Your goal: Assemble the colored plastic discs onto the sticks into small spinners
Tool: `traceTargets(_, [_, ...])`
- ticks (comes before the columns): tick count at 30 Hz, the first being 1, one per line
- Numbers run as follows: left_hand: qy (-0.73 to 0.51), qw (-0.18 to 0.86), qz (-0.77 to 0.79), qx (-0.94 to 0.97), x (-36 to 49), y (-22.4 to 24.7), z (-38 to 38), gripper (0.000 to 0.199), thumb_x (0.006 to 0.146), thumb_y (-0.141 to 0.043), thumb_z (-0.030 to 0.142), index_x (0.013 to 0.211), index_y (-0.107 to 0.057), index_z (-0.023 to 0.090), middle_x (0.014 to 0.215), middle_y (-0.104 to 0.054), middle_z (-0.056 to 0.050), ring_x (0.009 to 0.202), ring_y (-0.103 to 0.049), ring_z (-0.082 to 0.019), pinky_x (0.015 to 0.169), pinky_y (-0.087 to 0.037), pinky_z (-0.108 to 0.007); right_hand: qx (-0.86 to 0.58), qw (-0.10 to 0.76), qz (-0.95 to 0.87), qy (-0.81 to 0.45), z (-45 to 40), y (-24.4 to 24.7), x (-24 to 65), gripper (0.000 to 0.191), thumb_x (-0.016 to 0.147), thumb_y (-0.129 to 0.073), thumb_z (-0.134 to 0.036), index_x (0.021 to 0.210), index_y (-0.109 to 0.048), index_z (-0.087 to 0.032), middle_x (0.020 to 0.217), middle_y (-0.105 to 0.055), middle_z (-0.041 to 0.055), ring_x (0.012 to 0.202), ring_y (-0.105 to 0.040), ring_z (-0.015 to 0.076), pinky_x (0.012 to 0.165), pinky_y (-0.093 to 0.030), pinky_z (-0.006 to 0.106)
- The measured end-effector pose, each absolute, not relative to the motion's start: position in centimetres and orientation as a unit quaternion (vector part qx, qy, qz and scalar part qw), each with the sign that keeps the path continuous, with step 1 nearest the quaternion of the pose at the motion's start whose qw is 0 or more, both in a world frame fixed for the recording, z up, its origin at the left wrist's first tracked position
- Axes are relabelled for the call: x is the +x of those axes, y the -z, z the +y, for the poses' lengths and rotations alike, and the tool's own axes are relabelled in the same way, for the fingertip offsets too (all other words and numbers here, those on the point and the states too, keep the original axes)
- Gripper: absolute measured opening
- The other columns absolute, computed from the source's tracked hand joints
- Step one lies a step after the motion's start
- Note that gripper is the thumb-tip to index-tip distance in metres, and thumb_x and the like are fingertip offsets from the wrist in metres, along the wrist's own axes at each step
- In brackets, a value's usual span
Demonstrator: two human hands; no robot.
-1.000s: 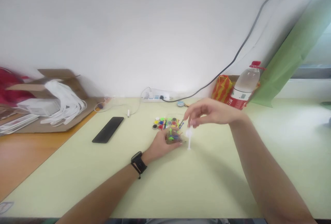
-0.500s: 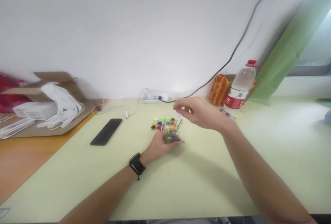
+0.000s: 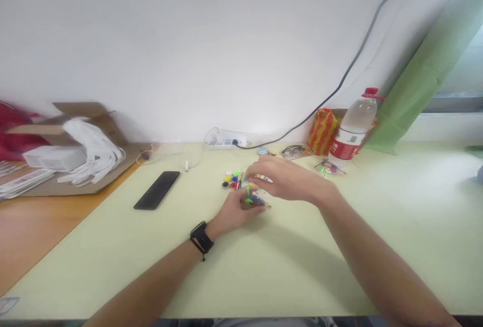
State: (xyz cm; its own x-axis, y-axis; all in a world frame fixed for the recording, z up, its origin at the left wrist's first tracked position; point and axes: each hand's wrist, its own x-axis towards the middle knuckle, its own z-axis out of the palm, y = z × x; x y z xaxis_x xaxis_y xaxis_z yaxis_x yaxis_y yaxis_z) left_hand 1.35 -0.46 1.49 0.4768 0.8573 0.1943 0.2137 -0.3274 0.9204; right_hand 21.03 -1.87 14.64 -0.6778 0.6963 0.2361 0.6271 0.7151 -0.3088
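My left hand (image 3: 236,209), below a wristwatch-clad forearm's end, is wrapped round a small clear container (image 3: 253,199) with green and blue pieces inside. Just above it my right hand (image 3: 277,176) is bent downward with its fingers drawn together; whatever its fingertips hold, if anything, is too small to make out. Behind both hands lie small round paint pots (image 3: 230,179) in white, green, yellow, blue, black and red. Thin brushes beside the pots are partly covered by my right hand.
A black phone (image 3: 157,190) lies to the left. At the back are a power strip (image 3: 226,143), cables and a round tin (image 3: 263,151). A large bottle (image 3: 350,128), a red-yellow bag (image 3: 321,131) and small coloured pieces (image 3: 329,167) are at the right. An open cardboard box (image 3: 81,110) stands far left.
My right hand has lowered and moved slightly left, toward the container. My left hand stays round the container. The tin and black cable behind my right hand now show.
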Motion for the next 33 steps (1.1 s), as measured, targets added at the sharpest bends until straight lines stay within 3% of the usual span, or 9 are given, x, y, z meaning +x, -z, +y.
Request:
traceTargets(8, [-0.358,0.535,0.334,0.689,1.5,-1.4,-0.8,0.050,0.083,-0.081,0.041,0.126,-0.068,0.018,0.120,-0.075,-0.013,0.113,-0.070,-0.030,0.102,-0.052,-0.044,-0.309,0.341,-0.886,-0.058,-1.4,-15.7,22.4,0.013,0.099,-0.054,-0.019,0.098,-0.067,-0.021,0.100,-0.071,0.0060,0.101,-0.060,0.0226,0.087,-0.046,0.035])
traceTargets(12, [-0.346,0.565,0.334,0.671,1.6,-1.3,-0.7,0.044,0.090,-0.071,0.048,0.121,-0.070,0.016,0.124,-0.074,-0.015,0.110,-0.071,-0.031,0.091,-0.058,-0.041,-0.325,0.379,-0.865,-0.056,-0.9,-16.3,23.4,0.013,0.100,-0.056,-0.027,0.103,-0.068,-0.022,0.104,-0.072,0.0060,0.099,-0.062,0.0220,0.085,-0.048,0.034])
traceTargets(15, [-0.372,0.561,0.336,0.659,1.8,-1.3,-0.6,0.043,0.092,-0.068,0.049,0.118,-0.073,0.014,0.116,-0.077,-0.015,0.109,-0.072,-0.031,0.093,-0.057,-0.042,-0.375,0.401,-0.832,-0.081,-0.1,-16.0,24.6,0.023,0.100,-0.057,-0.039,0.111,-0.068,-0.023,0.108,-0.072,0.0065,0.098,-0.064,0.0222,0.077,-0.049,0.032])
traceTargets(22, [-0.449,0.534,0.337,0.633,2.1,-1.8,-0.3,0.038,0.088,-0.074,0.045,0.111,-0.077,0.015,0.118,-0.076,-0.014,0.110,-0.071,-0.029,0.098,-0.054,-0.039,-0.425,0.427,-0.756,-0.257,0.4,-8.2,26.0,0.039,0.099,-0.056,-0.050,0.127,-0.062,-0.023,0.110,-0.071,0.0091,0.102,-0.065,0.0241,0.083,-0.051,0.036])
traceTargets(26, [-0.465,0.487,0.346,0.653,1.8,-1.4,0.3,0.031,0.089,-0.073,0.042,0.105,-0.081,0.017,0.114,-0.077,-0.012,0.110,-0.068,-0.028,0.095,-0.053,-0.036,-0.404,0.451,-0.686,-0.404,-0.5,-3.9,24.9,0.033,0.093,-0.065,-0.050,0.108,-0.070,-0.022,0.100,-0.072,0.0072,0.093,-0.065,0.0223,0.081,-0.051,0.035])
traceTargets(29, [-0.468,0.473,0.349,0.660,1.5,-1.0,0.8,0.026,0.090,-0.072,0.040,0.098,-0.083,0.018,0.107,-0.078,-0.011,0.104,-0.069,-0.026,0.092,-0.053,-0.035,-0.409,0.476,-0.645,-0.436,-0.9,-3.0,24.2,0.031,0.091,-0.068,-0.050,0.090,-0.072,-0.020,0.083,-0.070,0.0045,0.078,-0.062,0.0191,0.073,-0.049,0.033])
traceTargets(33, [-0.467,0.495,0.361,0.638,1.5,-1.2,0.9,0.024,0.086,-0.076,0.040,0.086,-0.081,0.017,0.090,-0.079,-0.008,0.087,-0.070,-0.023,0.082,-0.054,-0.032,-0.418,0.497,-0.607,-0.458,-1.1,-2.9,24.0,0.030,0.088,-0.072,-0.049,0.085,-0.072,-0.019,0.076,-0.068,0.0031,0.071,-0.058,0.0165,0.068,-0.046,0.031])
